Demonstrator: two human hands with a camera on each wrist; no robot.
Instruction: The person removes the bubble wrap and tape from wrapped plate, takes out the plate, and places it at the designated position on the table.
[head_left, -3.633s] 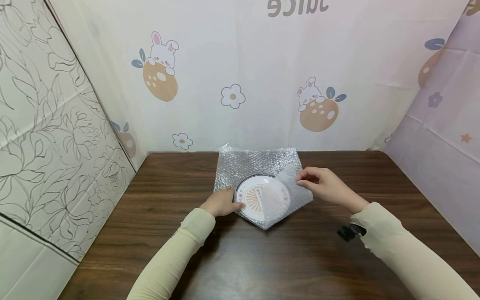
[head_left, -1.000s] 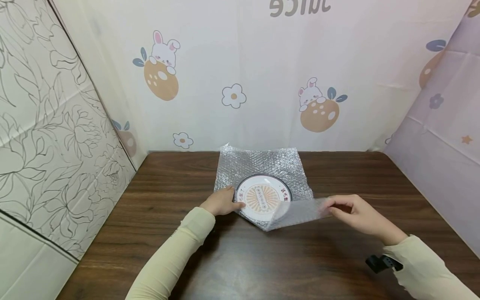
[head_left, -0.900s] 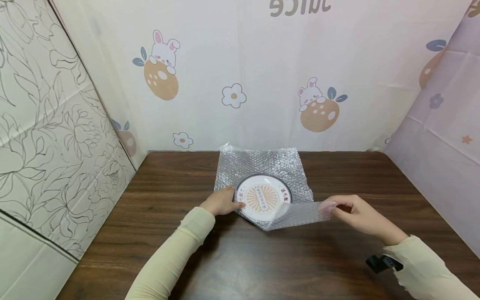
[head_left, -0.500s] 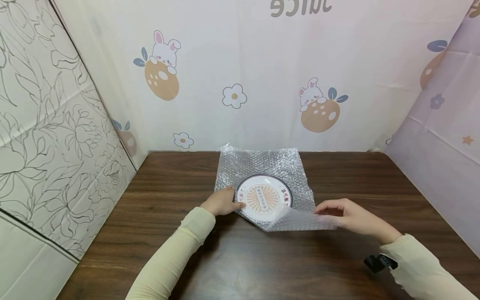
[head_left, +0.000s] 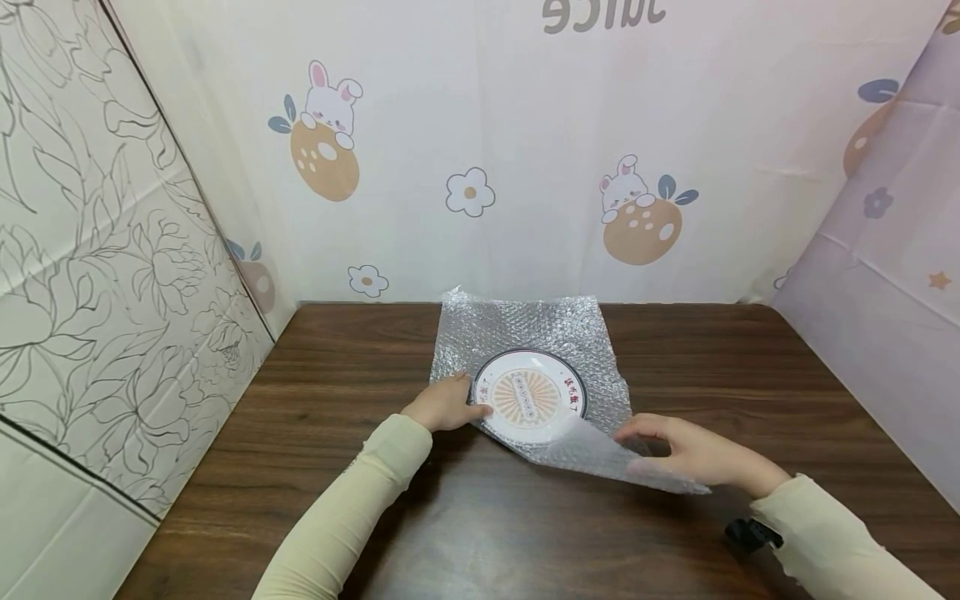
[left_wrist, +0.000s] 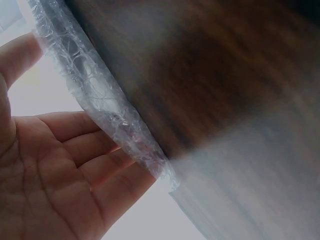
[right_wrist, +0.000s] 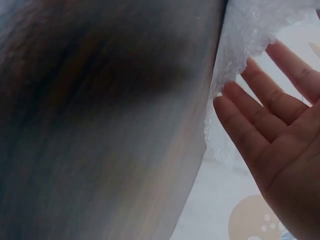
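Observation:
A round white plate (head_left: 525, 379) with a dark rim, orange rays and red characters lies on a sheet of bubble wrap (head_left: 517, 321). My left hand (head_left: 442, 403) holds the left edge of the plate and wrap, thumb over the top; in the left wrist view, bubble wrap (left_wrist: 105, 95) lies between thumb and fingers (left_wrist: 107, 157). My right hand (head_left: 693, 452) is at the right corner of the wrap, the front flap lying beneath it and spread out toward the lower right. In the right wrist view its fingers (right_wrist: 255, 117) are straight, fingertips at the wrap's edge.
Everything rests on a dark brown wooden table (head_left: 562, 533). Behind it hangs a white curtain (head_left: 525, 125) with rabbits and flowers, and a floral panel (head_left: 135, 250) stands on the left. A small black device (head_left: 752, 533) sits at my right wrist.
The flap of bubble wrap, earlier folded over the plate, has been pulled back to the right and lowered toward the table. My right hand's pinch has loosened. My left hand has stayed put.

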